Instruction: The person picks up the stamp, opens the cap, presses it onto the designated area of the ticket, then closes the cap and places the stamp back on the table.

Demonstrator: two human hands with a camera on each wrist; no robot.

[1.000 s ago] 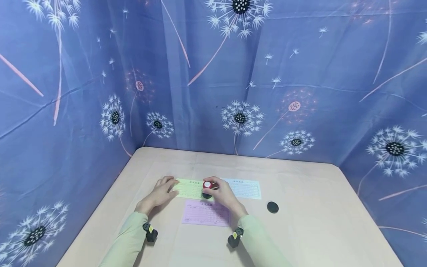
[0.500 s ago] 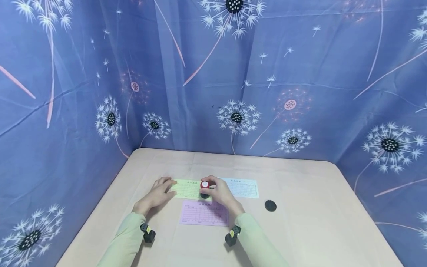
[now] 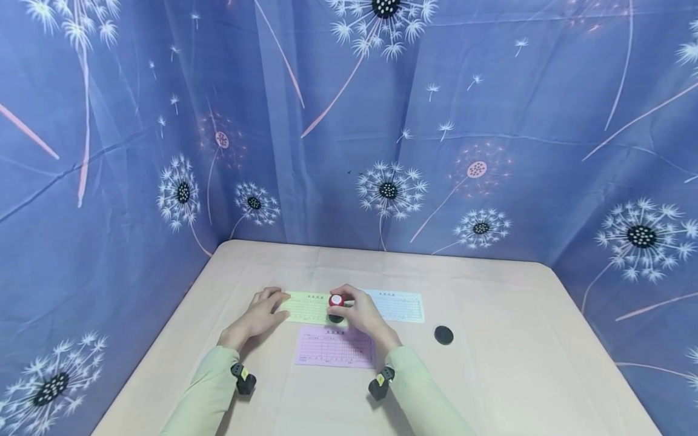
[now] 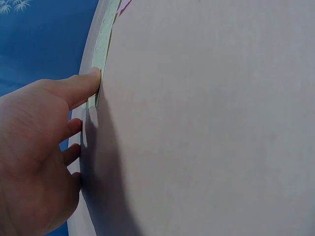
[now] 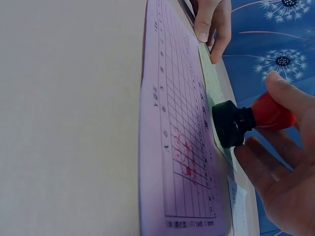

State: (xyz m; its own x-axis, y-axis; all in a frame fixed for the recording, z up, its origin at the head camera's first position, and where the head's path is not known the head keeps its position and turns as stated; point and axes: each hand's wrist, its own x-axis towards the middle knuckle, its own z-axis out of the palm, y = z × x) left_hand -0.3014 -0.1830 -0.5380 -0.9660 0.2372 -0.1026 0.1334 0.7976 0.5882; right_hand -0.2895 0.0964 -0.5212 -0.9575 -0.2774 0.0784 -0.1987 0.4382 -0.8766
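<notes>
My right hand (image 3: pixel 364 313) grips a round self-inking stamp (image 3: pixel 336 301) by its red knob, thumb on one side and fingers on the other. Its black base (image 5: pixel 229 124) stands on the right part of a green printed slip (image 3: pixel 306 307). My left hand (image 3: pixel 259 319) rests at the slip's left end, thumb and fingertips on its edge, fingers loosely bent. Just in front lies a purple printed slip (image 3: pixel 327 351), which bears a red stamp mark (image 5: pixel 186 157) in the right wrist view. A light blue slip (image 3: pixel 402 306) lies right of the green one, partly behind my right hand.
A round black cap-like disc (image 3: pixel 444 335) lies on the pale tabletop (image 3: pixel 507 363), to the right of the slips. Blue curtains (image 3: pixel 327 200) with dandelion prints hang behind the table and along both sides. Each wrist carries a small black camera.
Both hands keep their places, with the stamp staying on the green slip. The head view has shifted slightly.
</notes>
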